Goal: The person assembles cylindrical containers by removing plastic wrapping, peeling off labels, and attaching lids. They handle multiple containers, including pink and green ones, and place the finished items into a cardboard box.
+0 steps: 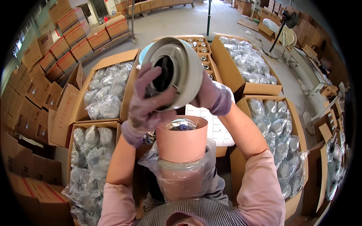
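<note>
Both my hands wear greyish-purple gloves. Raised in front of me is a large grey round hollow part (193,71), tilted so that its ringed inside and dark central opening show. My left hand (146,98) grips its near left side, fingers spread over the opening. Against its right wall presses my right hand (212,94), its fingertips partly hidden behind the part. Directly below stands a pink cylindrical shell (181,145), apart from the grey part, with a shiny silver rounded piece (181,123) inside its top. A clear plastic bag (205,165) is bunched around the shell's lower portion.
Open cartons (71,158) of plastic-wrapped silver pieces (88,169) flank me on both sides. Ahead is a divided box (211,62) holding small shiny parts. A white printed sheet (218,132) lies behind the shell. Stacked cartons (81,49) fill the far left; a black fan (289,19) stands far right.
</note>
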Available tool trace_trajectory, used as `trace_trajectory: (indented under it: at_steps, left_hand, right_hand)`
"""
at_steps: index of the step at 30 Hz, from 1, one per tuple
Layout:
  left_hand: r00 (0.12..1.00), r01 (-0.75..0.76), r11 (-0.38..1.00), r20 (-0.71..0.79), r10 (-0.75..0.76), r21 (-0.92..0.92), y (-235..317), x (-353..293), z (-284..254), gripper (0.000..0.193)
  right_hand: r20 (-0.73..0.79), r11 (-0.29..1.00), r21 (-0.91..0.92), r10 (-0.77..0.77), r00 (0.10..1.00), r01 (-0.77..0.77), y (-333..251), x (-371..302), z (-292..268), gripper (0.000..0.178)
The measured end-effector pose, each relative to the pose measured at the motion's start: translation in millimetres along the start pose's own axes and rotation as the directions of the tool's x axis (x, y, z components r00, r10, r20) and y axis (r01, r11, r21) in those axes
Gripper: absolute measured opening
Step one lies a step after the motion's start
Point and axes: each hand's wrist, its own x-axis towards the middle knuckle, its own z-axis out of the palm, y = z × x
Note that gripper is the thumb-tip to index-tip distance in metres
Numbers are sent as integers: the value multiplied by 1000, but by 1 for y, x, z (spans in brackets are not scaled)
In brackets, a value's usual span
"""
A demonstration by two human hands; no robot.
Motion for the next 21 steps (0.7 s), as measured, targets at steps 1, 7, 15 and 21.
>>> trace_trajectory:
  at_steps: [1,7,15,21]
  left_hand:
    - [982,186,978,0,-186,-92,7,-3,-8,43]
    - [796,558,564,201,-571,-608,-4,-40,-12,39]
    - [797,595,664,435,-418,-453,6,-31,-13,40]
    - [798,550,753,493,-346,-362,15,-23,-20,39]
  right_hand:
    - [278,778,537,203,939,-327,-8,4,-3,52]
    - [-7,644,227,751,660,-731,4,-51,-42,58]
    - [79,669,429,641,763,-607,-16,-76,7,62]
    - [27,946,23,324,946,-325,-12,-84,11,36]
